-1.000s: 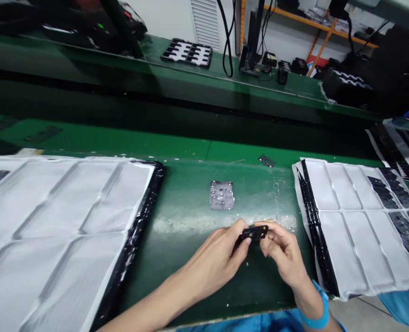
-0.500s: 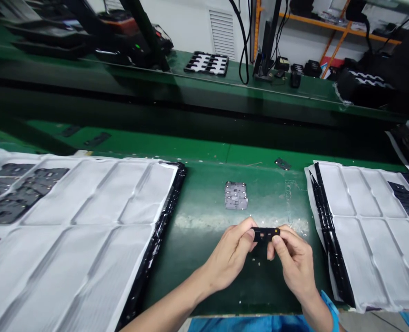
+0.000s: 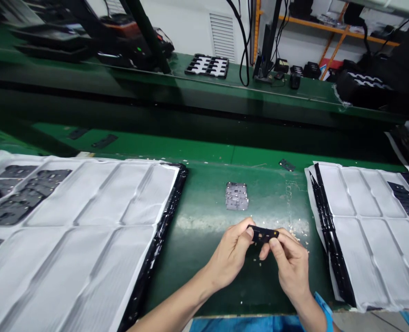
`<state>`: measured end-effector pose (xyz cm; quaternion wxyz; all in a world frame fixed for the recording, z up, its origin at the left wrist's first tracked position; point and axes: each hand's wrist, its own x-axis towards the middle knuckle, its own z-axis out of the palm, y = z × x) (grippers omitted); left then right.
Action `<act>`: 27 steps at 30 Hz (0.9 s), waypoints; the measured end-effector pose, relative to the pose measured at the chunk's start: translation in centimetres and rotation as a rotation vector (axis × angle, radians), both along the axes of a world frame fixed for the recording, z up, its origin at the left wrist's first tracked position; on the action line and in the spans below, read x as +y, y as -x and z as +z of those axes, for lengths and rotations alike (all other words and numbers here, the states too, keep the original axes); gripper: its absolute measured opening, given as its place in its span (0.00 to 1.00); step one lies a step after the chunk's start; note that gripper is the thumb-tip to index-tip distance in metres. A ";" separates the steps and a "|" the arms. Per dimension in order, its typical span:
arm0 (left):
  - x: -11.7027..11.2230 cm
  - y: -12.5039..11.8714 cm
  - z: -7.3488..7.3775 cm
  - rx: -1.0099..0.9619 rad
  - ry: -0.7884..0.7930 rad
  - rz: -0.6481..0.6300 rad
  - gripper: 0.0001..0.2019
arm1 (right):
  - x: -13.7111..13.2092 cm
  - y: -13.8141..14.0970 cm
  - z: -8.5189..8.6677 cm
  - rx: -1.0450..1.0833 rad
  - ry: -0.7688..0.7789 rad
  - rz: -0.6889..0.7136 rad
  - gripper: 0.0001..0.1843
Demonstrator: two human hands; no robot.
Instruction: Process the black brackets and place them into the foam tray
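Observation:
Between my two hands is a small black plastic part with cut-outs and a yellow spot near its right end. My left hand pinches its left end between thumb and fingers. The right end is gripped by my right hand, thumb on the near face and fingers curled behind. Both hands hover over the green bench top. Just beyond them lies a group of grey plastic parts, set in an overlapping row. Tiny pale bits are scattered on the bench near my right hand.
To the left is a white-lined tray holding dark parts; another white-lined tray sits at right. One loose dark part lies near the dark conveyor. A black-and-white tray rests on the back ledge.
The black part has tilted, its right end now lower, and shifted slightly left. My right hand has moved a little left with it; both hands keep their grip.

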<state>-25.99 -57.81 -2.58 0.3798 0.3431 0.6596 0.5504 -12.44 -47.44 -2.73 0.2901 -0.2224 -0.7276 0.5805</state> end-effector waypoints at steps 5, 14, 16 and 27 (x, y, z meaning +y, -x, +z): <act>0.2 0.1 0.0 0.065 -0.024 -0.036 0.17 | 0.2 0.1 -0.1 -0.004 0.011 -0.009 0.21; -0.9 1.5 1.1 0.285 0.124 -0.260 0.10 | 1.1 -0.5 -0.7 -0.043 0.106 -0.096 0.21; -1.1 1.9 1.4 0.311 0.140 -0.269 0.07 | 1.1 -0.5 -0.7 -0.048 0.124 -0.120 0.20; -0.2 -0.1 1.0 -0.022 0.014 -0.029 0.14 | 1.1 -0.6 -0.4 -0.068 0.025 -0.142 0.13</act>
